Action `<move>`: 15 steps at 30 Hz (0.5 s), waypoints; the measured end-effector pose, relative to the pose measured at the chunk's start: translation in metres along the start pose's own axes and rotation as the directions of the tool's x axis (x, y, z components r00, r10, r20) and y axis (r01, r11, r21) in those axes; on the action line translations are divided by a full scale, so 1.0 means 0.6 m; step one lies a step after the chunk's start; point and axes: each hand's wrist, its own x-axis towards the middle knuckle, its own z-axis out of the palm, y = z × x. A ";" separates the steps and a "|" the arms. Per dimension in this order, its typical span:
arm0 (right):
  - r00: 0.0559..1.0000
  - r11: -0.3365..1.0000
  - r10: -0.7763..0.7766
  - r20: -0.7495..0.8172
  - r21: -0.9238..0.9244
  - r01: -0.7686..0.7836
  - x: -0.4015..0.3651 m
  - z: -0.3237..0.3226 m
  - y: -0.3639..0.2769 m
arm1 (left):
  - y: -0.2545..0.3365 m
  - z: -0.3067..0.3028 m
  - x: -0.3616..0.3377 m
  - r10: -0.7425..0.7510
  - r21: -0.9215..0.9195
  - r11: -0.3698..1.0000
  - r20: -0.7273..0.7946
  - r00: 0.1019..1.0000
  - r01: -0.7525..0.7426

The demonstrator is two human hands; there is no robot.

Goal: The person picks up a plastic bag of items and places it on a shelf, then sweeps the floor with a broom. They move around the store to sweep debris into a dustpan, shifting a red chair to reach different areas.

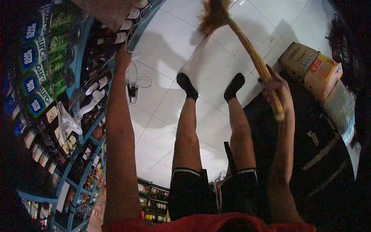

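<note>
My right hand (276, 85) is closed around the handle of a straw broom (251, 48). The broom slants up and left, with its brown bristles at the top of the view over the tiled floor. My left hand (123, 58) is stretched forward to the side of the bottle shelf. White cables (135, 29) run close beside it. Its fingers are too dark and small to make out, so whether it grips a cable or the shelf does not show. Below it, a small dark box with a cable, perhaps an adapter (133, 93), is at the floor's left side.
A blue-framed shelf (73, 166) with bottles fills the left, with green mojito packs (50, 73) and a white fan-like object (69, 121). A cardboard carton (305, 63) sits at right by a dark surface (309, 150). My socked feet (187, 86) stand on white tiles (154, 112).
</note>
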 end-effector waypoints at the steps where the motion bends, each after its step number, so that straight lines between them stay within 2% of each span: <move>1: 0.998 0.996 0.049 -0.033 -0.075 -0.051 -0.040 0.007 -0.004 | 0.003 0.002 0.000 0.052 0.082 0.995 0.015 0.999 -0.053; 2: 0.993 0.983 0.096 -0.070 -0.151 -0.106 -0.078 0.019 -0.009 | 0.004 0.007 -0.001 0.103 0.162 0.981 0.030 0.994 -0.107; 3: 0.991 0.986 0.129 -0.041 -0.102 -0.133 -0.112 0.032 -0.005 | 0.024 -0.018 0.009 0.022 0.241 0.967 0.218 0.976 -0.076; 4: 0.992 0.989 0.127 -0.007 -0.069 -0.128 -0.126 0.050 0.001 | 0.037 -0.034 0.015 -0.074 0.326 0.943 0.390 0.918 -0.063; 5: 0.992 0.992 0.126 0.028 -0.035 -0.125 -0.141 0.069 0.007 | 0.021 -0.005 0.006 -0.070 0.324 0.944 0.391 0.918 -0.066; 6: 0.978 0.984 0.180 0.109 -0.009 -0.180 -0.134 0.091 0.019 | -0.010 0.044 -0.008 -0.012 0.262 0.965 0.174 0.985 -0.035; 7: 0.954 0.971 0.232 0.188 0.008 -0.238 -0.127 0.113 0.030 | -0.025 0.069 -0.009 0.030 0.193 0.981 -0.060 0.998 -0.018; 8: 0.878 0.923 0.362 0.314 0.011 -0.384 -0.103 0.136 0.040 | 0.006 0.043 -0.001 0.030 0.193 0.981 -0.070 0.997 -0.016; 10: 0.848 0.916 0.367 0.382 0.010 -0.401 -0.031 0.194 0.128 | 0.124 -0.061 -0.003 -0.298 -0.102 0.946 0.093 0.950 0.307; 11: 0.869 0.943 0.330 0.369 -0.093 -0.319 0.010 0.200 0.151 | 0.161 -0.102 -0.007 -0.289 -0.099 0.950 0.092 0.953 0.298; 12: 0.887 0.953 0.291 0.359 -0.193 -0.235 0.042 0.203 0.169 | 0.192 -0.143 -0.012 -0.247 -0.220 0.936 0.138 0.959 0.273; 13: 0.897 0.977 0.204 0.391 -0.143 -0.160 0.058 0.172 0.187 | 0.208 -0.174 -0.015 -0.195 -0.338 0.908 0.176 0.965 0.246; 14: 0.915 0.987 0.161 0.370 -0.073 -0.144 0.061 0.126 0.184 | 0.200 -0.178 -0.026 -0.181 -0.333 0.914 0.172 0.968 0.230; 15: 0.930 0.992 0.116 0.347 -0.002 -0.123 0.063 0.080 0.180 | 0.187 -0.166 -0.049 -0.232 -0.564 0.738 0.303 0.924 0.370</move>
